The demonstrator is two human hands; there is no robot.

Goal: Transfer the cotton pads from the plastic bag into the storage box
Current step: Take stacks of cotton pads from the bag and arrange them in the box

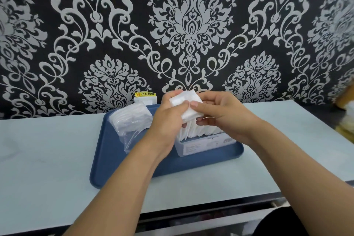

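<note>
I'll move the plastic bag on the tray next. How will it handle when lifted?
The plastic bag is probably floppy: its clear film lies crumpled. It likely feels light, holding only cotton pads. Glossy film may be slippery.

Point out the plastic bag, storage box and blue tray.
plastic bag (132, 120): head view, on the clear film over the pads inside.
storage box (201, 146): head view, on its front wall.
blue tray (122, 166): head view, on its bare floor, front left.
</note>
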